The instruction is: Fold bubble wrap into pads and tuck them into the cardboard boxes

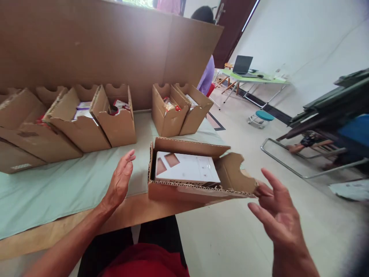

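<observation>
1. An open cardboard box (196, 194) sits at the bench's (129, 209) front edge, a white carton (190, 169) inside.
2. Supporting both ends evenly would likely keep it steady.
3. Its long axis runs left to right, the notched end (232, 173) pointing right.
4. The left hand (118, 184) hovers clear, fingers extended; the right hand (281, 211), fingers spread, is beside the notched end, contact hard to tell.

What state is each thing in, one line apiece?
Near carton: open-topped
White box: lying in near carton, sealing unclear
Left grip: open, empty
Right grip: open, at near carton's end, contact unclear
Rear cartons: open-topped, some contents showing
Laptop: open, screen dark
Stool: upright
Cloth: spread out
</observation>
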Demonstrator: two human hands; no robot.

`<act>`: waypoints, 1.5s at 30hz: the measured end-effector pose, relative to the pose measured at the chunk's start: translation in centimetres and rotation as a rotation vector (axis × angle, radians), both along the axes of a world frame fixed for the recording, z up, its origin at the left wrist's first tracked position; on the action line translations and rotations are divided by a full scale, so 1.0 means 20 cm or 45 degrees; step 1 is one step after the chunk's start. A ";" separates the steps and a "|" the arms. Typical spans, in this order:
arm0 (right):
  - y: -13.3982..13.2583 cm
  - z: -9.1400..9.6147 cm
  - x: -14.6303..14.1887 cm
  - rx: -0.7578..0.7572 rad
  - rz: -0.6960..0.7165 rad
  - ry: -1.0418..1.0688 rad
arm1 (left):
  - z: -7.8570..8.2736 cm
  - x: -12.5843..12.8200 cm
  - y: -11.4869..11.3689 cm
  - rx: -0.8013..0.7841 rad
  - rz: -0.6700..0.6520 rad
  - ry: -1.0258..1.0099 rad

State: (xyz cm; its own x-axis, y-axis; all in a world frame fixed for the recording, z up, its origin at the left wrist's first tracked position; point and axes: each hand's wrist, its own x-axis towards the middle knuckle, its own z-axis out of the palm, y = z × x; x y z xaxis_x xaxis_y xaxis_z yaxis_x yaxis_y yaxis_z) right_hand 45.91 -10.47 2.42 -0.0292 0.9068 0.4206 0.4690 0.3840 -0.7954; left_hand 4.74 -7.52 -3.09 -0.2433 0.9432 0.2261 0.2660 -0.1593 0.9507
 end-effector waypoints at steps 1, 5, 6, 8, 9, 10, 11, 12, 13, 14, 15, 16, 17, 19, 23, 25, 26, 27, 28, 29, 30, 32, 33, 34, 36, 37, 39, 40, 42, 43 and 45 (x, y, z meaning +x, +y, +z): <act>-0.02 -0.05 -0.01 -0.040 0.018 0.049 | 0.00 0.04 -0.04 -0.011 -0.031 -0.043; -0.04 -0.25 -0.16 -0.104 0.022 0.050 | -0.08 0.17 -0.21 -0.008 -0.138 -0.093; -0.03 -0.28 -0.20 -0.101 -0.027 0.035 | -0.10 0.19 -0.25 -0.008 -0.151 -0.077; -0.01 -0.31 -0.28 -0.076 -0.137 0.003 | -0.15 0.21 -0.32 -0.032 -0.131 -0.029; 0.01 -0.32 -0.31 -0.064 -0.175 -0.015 | -0.16 0.21 -0.35 -0.049 -0.105 0.000; 0.02 -0.32 -0.34 -0.047 -0.204 -0.029 | -0.17 0.22 -0.37 -0.062 -0.090 0.027; 0.03 -0.32 -0.37 -0.028 -0.222 -0.036 | -0.17 0.21 -0.37 -0.064 -0.088 0.047; 0.05 -0.31 -0.39 -0.004 -0.233 -0.036 | -0.16 0.21 -0.37 -0.054 -0.100 0.052; 0.07 -0.31 -0.41 0.019 -0.236 -0.029 | -0.15 0.20 -0.36 -0.034 -0.121 0.045; 0.08 -0.30 -0.44 0.038 -0.232 -0.017 | -0.13 0.20 -0.34 -0.010 -0.139 0.029; 0.10 -0.29 -0.46 0.052 -0.222 -0.004 | -0.10 0.19 -0.30 0.015 -0.141 0.010; 0.13 -0.28 -0.48 0.059 -0.208 0.008 | -0.07 0.18 -0.26 0.037 -0.128 -0.005; 0.15 -0.28 -0.50 0.061 -0.193 0.019 | -0.04 0.17 -0.21 0.057 -0.104 -0.014; 0.21 -0.27 -0.55 0.067 -0.176 0.042 | 0.01 0.14 -0.10 0.092 -0.068 -0.014; 0.29 -0.30 -0.59 0.032 -0.126 0.063 | 0.02 0.12 0.07 0.124 -0.116 -0.022; 0.31 -0.32 -0.56 -0.020 -0.092 0.028 | -0.01 0.12 0.11 0.111 -0.132 -0.022; 0.31 -0.32 -0.53 -0.026 -0.090 0.010 | -0.04 0.12 0.12 0.102 -0.132 -0.020; 0.31 -0.30 -0.49 -0.013 -0.096 -0.002 | -0.06 0.12 0.12 0.090 -0.129 -0.017; 0.32 -0.26 -0.44 0.020 -0.112 -0.007 | -0.08 0.13 0.12 0.079 -0.130 -0.018; 0.32 -0.19 -0.40 0.077 -0.134 -0.005 | -0.10 0.13 0.11 0.069 -0.135 -0.021; 0.34 -0.11 -0.36 0.144 -0.153 -0.006 | -0.12 0.13 0.11 0.063 -0.139 -0.029; 0.39 0.11 -0.33 0.290 -0.148 -0.053 | -0.15 0.13 0.10 0.063 -0.129 -0.033; 0.44 0.22 -0.34 0.346 -0.096 -0.119 | -0.15 0.14 0.10 0.069 -0.114 -0.024; 0.49 0.33 -0.37 0.374 -0.004 -0.205 | -0.16 0.14 0.10 0.075 -0.097 -0.007; 0.62 0.50 -0.48 0.314 0.298 -0.442 | -0.17 0.15 0.11 0.088 -0.068 0.050; 0.68 0.55 -0.54 0.267 0.468 -0.598 | -0.18 0.15 0.12 0.099 -0.057 0.081; 0.80 0.60 -0.67 0.203 0.712 -0.921 | -0.20 0.15 0.13 0.126 -0.040 0.136; 0.84 0.60 -0.72 0.192 0.768 -1.060 | -0.21 0.15 0.13 0.138 -0.031 0.161; 0.88 0.57 -0.78 0.198 0.793 -1.241 | -0.23 0.15 0.13 0.151 -0.016 0.194; 0.88 0.54 -0.80 0.210 0.795 -1.291 | -0.24 0.15 0.13 0.152 -0.014 0.202; 0.85 0.50 -0.81 0.233 0.795 -1.363 | -0.26 0.16 0.13 0.153 -0.013 0.202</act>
State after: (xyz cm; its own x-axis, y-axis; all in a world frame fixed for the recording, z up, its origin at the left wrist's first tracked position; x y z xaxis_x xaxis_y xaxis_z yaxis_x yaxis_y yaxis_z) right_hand 29.76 6.63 12.43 -0.8369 0.5460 0.0382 0.5447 0.8377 -0.0394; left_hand 7.91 -4.87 -8.28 -0.1862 0.9093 0.3722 0.4091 -0.2727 0.8708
